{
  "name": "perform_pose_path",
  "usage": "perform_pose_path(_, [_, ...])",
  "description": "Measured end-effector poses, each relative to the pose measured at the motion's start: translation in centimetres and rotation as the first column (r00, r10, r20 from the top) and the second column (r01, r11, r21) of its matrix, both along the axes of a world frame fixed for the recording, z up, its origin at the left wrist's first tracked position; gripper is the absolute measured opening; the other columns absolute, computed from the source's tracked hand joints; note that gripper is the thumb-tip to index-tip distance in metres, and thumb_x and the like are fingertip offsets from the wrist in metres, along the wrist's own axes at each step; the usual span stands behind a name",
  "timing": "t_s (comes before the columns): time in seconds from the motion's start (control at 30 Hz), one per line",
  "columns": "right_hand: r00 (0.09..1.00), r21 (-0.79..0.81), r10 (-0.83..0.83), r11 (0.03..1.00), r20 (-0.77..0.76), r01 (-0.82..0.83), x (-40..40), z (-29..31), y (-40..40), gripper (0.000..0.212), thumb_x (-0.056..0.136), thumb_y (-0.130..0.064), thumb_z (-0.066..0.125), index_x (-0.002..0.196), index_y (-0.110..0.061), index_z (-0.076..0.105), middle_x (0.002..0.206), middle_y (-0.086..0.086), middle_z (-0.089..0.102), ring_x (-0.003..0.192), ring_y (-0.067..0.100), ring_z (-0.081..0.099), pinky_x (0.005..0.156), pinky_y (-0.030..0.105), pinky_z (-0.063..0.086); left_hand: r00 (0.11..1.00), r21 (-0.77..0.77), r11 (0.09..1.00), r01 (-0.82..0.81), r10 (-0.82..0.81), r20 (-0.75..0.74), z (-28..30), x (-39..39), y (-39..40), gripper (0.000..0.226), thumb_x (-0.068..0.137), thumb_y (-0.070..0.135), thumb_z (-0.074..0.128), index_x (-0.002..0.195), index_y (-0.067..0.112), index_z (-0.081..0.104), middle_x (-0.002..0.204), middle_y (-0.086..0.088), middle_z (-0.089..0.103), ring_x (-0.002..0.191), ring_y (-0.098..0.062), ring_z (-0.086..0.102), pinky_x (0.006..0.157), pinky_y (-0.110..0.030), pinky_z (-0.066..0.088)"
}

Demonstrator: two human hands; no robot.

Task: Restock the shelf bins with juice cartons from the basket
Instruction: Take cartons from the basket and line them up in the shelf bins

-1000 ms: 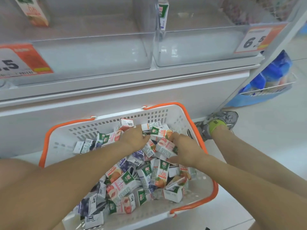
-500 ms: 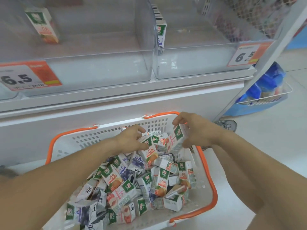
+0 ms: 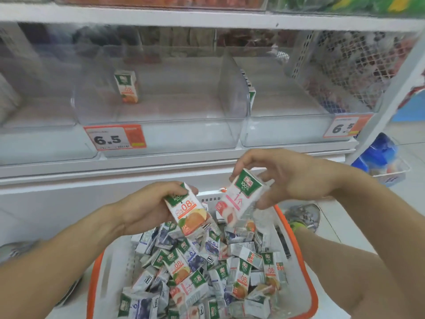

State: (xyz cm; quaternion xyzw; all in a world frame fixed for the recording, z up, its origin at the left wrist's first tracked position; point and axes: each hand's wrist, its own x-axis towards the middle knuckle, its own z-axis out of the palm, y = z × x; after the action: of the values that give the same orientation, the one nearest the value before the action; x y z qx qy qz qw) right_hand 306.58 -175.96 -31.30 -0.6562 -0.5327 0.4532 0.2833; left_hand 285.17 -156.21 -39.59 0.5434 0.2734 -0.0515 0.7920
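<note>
Now both cartons tilted: orange carton (image 3: 190, 210), pink carton (image 3: 239, 196).

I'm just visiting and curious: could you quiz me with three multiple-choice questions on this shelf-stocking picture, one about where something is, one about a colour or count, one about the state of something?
1. Where does the lone orange-picture carton stand?
A. in the middle clear bin
B. on the floor
C. on the top shelf

2. What colour is the basket's rim?
A. blue
B. orange
C. black

3. What is the left hand doing?
A. hanging free
B. pressing a price tag
C. gripping a carton

Answers: 1 A, it stands upright, alone, inside that bin. 2 B, the orange edge runs round the white basket. 3 C, its fingers curl round an orange-picture carton held above the basket; the right hand holds a pink-marked carton.
</note>
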Motion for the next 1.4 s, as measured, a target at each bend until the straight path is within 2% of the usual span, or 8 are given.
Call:
perform_pose_path(0.17, [0.975,0.116,0.019,0.993,-0.223,0.007,-1.4,1.2,3.4,0.058,0.073,0.023,0.07,0.121,-0.003,0.048,0.122,0.023,0.056,0.107,0.035,0.062,0.083,0.048,0.052,0.995,0.088,0.993,0.076,-0.082,0.062,1.8,-1.9,0.0,0.068,0.066,0.055,0.083,0.121,0.018,0.068,0.122,-0.013,0.069,0.105,-0.025,0.068,0.085,-0.033,0.056])
perform_pose_path(0.3, [0.936,0.133,0.061,0.991,-0.347,-0.016,-2.4,0.9,6.1,0.059,0.072,0.022,0.067,0.12,-0.006,0.047,0.128,0.034,0.052,0.108,0.037,0.061,0.084,0.052,0.046,0.985,0.09,0.992,0.092,-0.104,0.141,2.8,-3.6,1.0,0.068,0.052,0.066,0.084,0.106,0.025,0.076,0.104,-0.006,0.076,0.09,-0.019,0.073,0.077,-0.029,0.057])
perform_pose_path(0.43, [0.907,0.158,0.101,0.987,-0.409,-0.039,-4.4,0.6,9.1,0.058,0.072,0.021,0.067,0.118,-0.009,0.05,0.124,0.028,0.056,0.108,0.035,0.061,0.075,0.033,0.056,0.983,0.108,0.993,0.053,-0.071,0.169,3.6,-5.7,1.8,0.052,0.063,0.059,0.082,0.099,0.022,0.078,0.09,-0.006,0.076,0.073,-0.016,0.072,0.068,-0.028,0.057])
perform_pose_path(0.67, [0.813,0.083,-0.07,0.986,-0.579,0.144,-10.0,-0.5,13.2,0.062,0.072,-0.004,0.083,0.127,-0.004,0.054,0.122,0.019,0.063,0.106,0.034,0.065,0.087,0.042,0.057,0.961,0.169,0.957,-0.235,0.203,0.191,4.6,-10.2,3.6,0.026,0.081,0.034,0.075,0.098,0.015,0.078,0.087,-0.015,0.072,0.068,-0.019,0.064,0.069,-0.032,0.052])
perform_pose_path(0.8, [0.931,0.092,-0.195,0.968,-0.308,0.233,-14.7,0.6,15.7,0.045,0.077,-0.022,0.076,0.117,-0.007,0.062,0.105,0.019,0.071,0.084,0.033,0.072,0.076,0.04,0.061,0.925,0.169,0.921,-0.35,0.311,0.217,5.6,-13.9,5.5,0.026,0.075,0.035,0.073,0.092,0.016,0.079,0.079,-0.007,0.073,0.062,-0.016,0.064,0.059,-0.023,0.052])
perform_pose_path(0.97, [0.902,0.258,-0.268,0.896,-0.339,0.363,-19.7,3.5,22.0,0.049,0.078,-0.001,0.079,0.12,-0.003,0.053,0.1,0.026,0.07,0.074,0.029,0.072,0.064,0.03,0.06,0.838,0.211,0.814,-0.541,0.502,0.212,7.2,-18.3,10.2,0.04,0.09,0.051,0.057,0.085,0.015,0.074,0.076,-0.002,0.066,0.047,-0.008,0.058,0.053,-0.02,0.043])
perform_pose_path(1.1, [0.937,0.496,-0.291,0.795,-0.191,0.348,-23.0,4.6,30.0,0.043,0.081,-0.009,0.079,0.116,-0.006,0.054,0.106,0.011,0.068,0.091,0.025,0.071,0.069,0.025,0.058,0.671,0.226,0.633,-0.741,0.678,0.3,5.6,-21.7,15.5,0.102,0.036,0.088,0.066,0.094,0.003,0.071,0.06,0.003,0.068,0.049,-0.007,0.063,0.052,-0.018,0.049])
perform_pose_path(1.4, [0.84,0.584,-0.401,0.801,0.366,0.128,-22.8,0.9,50.4,0.039,0.088,-0.014,0.069,0.124,-0.009,0.054,0.123,0.01,0.063,0.111,0.024,0.06,0.079,0.021,0.041,0.67,-0.078,0.668,-0.74,0.742,-0.002,4.5,-23.4,20.1,0.059,0.069,0.074,0.054,0.088,0.018,0.061,0.07,-0.003,0.068,0.064,-0.016,0.065,0.062,-0.03,0.053])
